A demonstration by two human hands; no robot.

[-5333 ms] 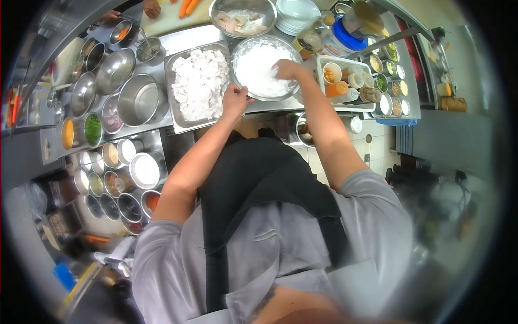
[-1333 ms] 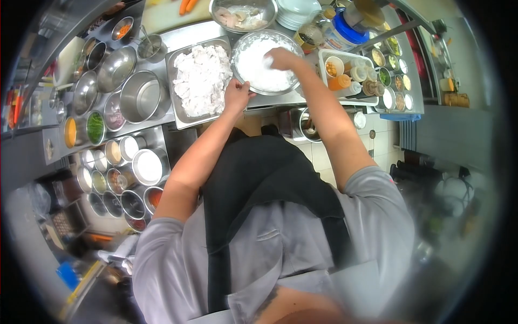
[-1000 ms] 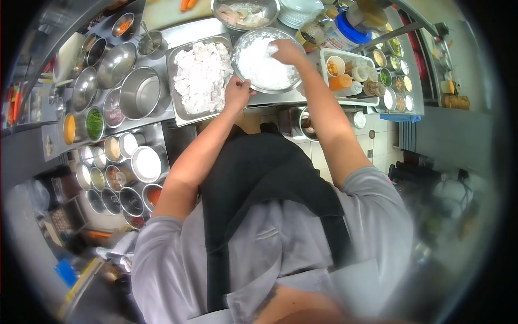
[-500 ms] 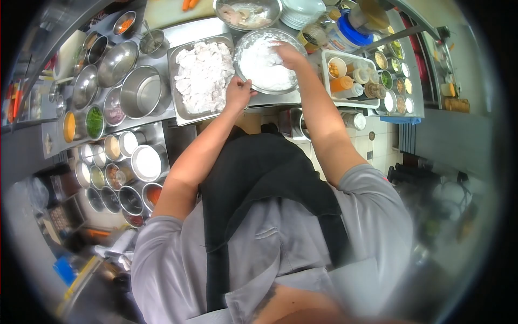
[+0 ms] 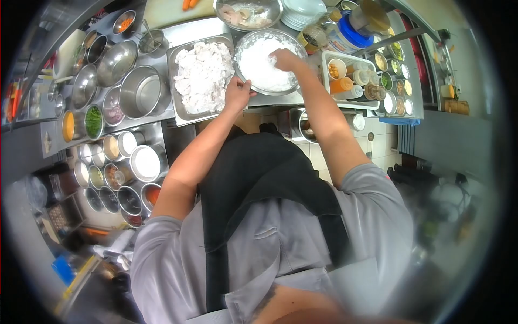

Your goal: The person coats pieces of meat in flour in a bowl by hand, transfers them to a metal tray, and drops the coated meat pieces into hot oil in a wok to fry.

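Observation:
A metal bowl (image 5: 249,81) of white powder (image 5: 256,62) stands near the counter's front edge. My left hand (image 5: 238,95) pinches the bowl's rim at its lower left, fingers closed. Over the powder, inside the bowl, is my right hand (image 5: 284,59); its fingers are bent together at the powder, and what they hold, if anything, is hidden. Left of the bowl sits a rectangular metal tray (image 5: 178,110) heaped with white-coated pieces (image 5: 202,75). Behind, a second metal bowl (image 5: 220,17) holds pale raw pieces (image 5: 245,15).
Metal pots and bowls (image 5: 141,92) crowd the left, with small containers (image 5: 145,163) below them. A white basket (image 5: 350,101) of sauce bottles stands right of the powder bowl. Behind it are a blue-lidded tub (image 5: 353,32) and stacked plates (image 5: 302,12). Carrots (image 5: 189,4) lie on a board (image 5: 167,13).
My right hand has moved about within the powder bowl and now sits slightly lower than half a second ago. My left hand stays at the rim. The co-worker's hand seen earlier at the board is gone.

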